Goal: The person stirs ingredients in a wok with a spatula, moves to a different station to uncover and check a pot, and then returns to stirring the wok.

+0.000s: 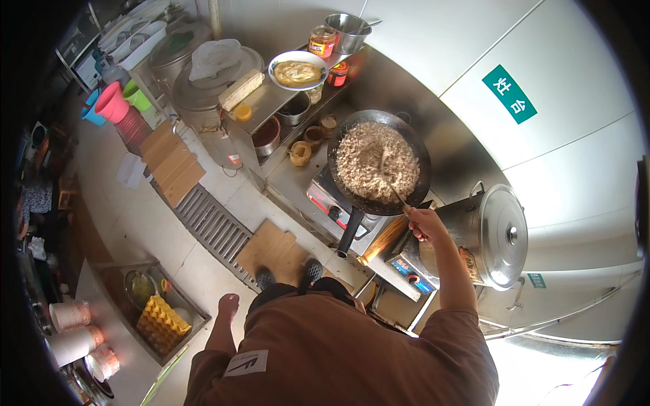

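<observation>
My right hand (429,226) grips the handle of a cooking utensil (395,192), probably a spatula or ladle. Its head is blurred and partly buried in crumbly, pale-brown minced food (363,157). This food fills much of a dark wok (424,175), which sits on a gas stove (322,195). The wok's black handle (350,233) points toward my body. Away from the stove, my left hand (229,303) hangs low at my side above the floor. Nothing shows in it, and its fingers are hard to make out.
Right of the wok stands a large lidded steel pot (457,223) by a second burner (412,271). A steel shelf (277,99) bears a bowl of yellowish food (297,73) and jars. Cardboard (271,248) lies underfoot beside a floor drain grate (213,223). Egg trays (162,325) are behind left.
</observation>
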Demonstrator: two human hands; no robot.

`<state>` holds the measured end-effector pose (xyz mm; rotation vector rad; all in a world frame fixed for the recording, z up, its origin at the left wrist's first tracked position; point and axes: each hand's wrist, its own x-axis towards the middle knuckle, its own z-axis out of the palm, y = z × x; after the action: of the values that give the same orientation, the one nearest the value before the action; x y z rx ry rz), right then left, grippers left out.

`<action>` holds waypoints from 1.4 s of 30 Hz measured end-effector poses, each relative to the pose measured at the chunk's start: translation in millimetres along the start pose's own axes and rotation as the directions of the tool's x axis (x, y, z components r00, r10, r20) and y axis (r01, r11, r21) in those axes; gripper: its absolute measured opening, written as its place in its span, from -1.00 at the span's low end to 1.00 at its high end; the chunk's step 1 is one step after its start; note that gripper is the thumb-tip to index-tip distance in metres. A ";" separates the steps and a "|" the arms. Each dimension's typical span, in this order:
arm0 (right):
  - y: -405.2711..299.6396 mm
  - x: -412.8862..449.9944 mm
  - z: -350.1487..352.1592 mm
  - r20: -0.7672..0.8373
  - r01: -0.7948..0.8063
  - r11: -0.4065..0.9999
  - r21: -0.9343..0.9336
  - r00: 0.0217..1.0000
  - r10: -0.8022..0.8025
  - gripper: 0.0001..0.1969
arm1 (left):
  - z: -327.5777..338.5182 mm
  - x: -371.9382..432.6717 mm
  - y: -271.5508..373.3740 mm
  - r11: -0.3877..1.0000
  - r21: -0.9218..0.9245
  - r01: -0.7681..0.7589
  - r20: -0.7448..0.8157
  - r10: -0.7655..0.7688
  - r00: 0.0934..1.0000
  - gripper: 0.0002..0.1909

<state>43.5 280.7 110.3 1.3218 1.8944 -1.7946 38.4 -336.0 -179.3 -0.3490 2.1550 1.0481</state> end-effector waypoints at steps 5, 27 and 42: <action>-13.9 -4.5 8.5 0.108 0.041 0.907 -0.420 0.994 0.005 -0.57 | -0.7 4.5 1.3 0.992 -0.129 -0.002 -0.055 -0.005 0.998 -0.74; -44.8 -31.7 -49.2 0.110 0.056 0.561 -0.826 0.992 0.062 -0.67 | 7.9 3.0 -20.0 0.967 -0.239 0.089 -0.061 -0.106 0.992 -0.78; -42.9 -4.5 9.7 0.216 0.132 0.695 -0.707 0.976 0.034 -0.62 | 3.3 4.7 3.5 0.992 -0.107 0.065 -0.031 -0.069 0.997 -0.76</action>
<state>11.7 276.5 140.7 0.7501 2.1670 -0.9370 34.8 -331.0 -182.0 -0.4887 2.1077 1.1282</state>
